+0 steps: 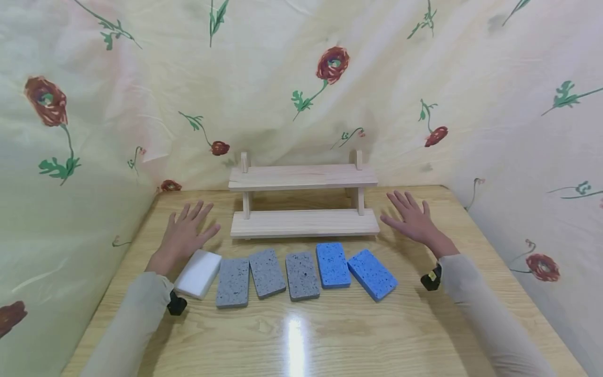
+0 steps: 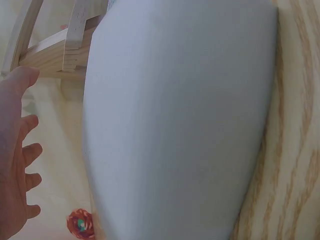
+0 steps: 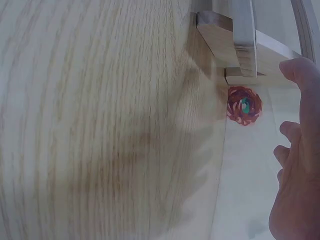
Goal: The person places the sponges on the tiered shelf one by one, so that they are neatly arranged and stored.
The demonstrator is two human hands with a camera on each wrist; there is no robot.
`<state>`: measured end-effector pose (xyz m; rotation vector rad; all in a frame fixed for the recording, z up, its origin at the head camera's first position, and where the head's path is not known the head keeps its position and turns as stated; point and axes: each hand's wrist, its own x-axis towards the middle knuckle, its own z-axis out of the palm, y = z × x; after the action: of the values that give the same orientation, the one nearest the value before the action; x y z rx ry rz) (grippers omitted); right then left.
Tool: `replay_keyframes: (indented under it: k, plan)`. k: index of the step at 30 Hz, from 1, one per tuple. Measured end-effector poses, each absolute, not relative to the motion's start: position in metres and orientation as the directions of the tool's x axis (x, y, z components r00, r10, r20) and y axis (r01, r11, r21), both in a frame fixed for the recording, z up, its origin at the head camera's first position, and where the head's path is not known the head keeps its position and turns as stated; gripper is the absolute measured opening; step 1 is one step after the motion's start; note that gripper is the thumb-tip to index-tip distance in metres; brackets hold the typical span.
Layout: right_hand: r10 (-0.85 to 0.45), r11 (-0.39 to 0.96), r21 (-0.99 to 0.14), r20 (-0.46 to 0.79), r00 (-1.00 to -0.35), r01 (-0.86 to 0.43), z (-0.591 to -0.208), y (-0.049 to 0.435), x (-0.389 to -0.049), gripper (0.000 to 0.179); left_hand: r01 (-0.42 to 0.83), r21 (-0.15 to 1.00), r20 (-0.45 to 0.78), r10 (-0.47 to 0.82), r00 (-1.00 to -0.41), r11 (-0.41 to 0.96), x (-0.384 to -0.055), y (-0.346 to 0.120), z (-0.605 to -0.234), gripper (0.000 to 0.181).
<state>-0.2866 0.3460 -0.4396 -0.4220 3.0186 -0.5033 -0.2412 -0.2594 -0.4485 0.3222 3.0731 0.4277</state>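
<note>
My left hand [image 1: 185, 235] is spread with straight fingers over the left side of the table, just beyond a white sponge block [image 1: 198, 274]. That block fills much of the left wrist view, where the fingers [image 2: 31, 155] show at the left edge. On the other side, my right hand [image 1: 414, 219] hangs spread beside the shelf's right end, holding nothing. Between the hands lie a row of grey sponges, one at left [image 1: 233, 283], one in the middle [image 1: 267, 273] and a darker one [image 1: 302, 276]. Two blue sponges follow, one upright [image 1: 333, 265] and one slanted [image 1: 372, 274].
A two-tier wooden shelf [image 1: 303, 223] stands at the back of the wooden table [image 1: 358, 335], its tiers bare. Flower-printed cloth [image 1: 273, 78] hangs behind and along both sides. Each wrist wears a small black device, one at the left [image 1: 176, 303] and one at the right [image 1: 431, 280].
</note>
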Motion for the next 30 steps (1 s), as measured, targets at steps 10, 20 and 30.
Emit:
replay_keyframes:
  k: [10,20,30]
  plan:
    - [-0.307,0.904,-0.301,0.032,-0.951,-0.302,-0.436,0.34,-0.288,0.084,0.228,0.271,0.005,0.235,-0.972,0.935,-0.243,-0.257,-0.45,0.081]
    - [-0.375,0.88,-0.285,0.076,-0.924,-0.38,-0.417,0.319,-0.275,0.083,0.251,0.319,0.021,0.258,-0.966,0.914,-0.244,-0.242,-0.441,0.081]
    - [-0.461,0.844,-0.241,0.127,-0.878,-0.479,-0.402,0.291,-0.258,0.081,0.308,0.364,0.05,0.311,-0.949,0.879,-0.249,-0.225,-0.442,0.09]
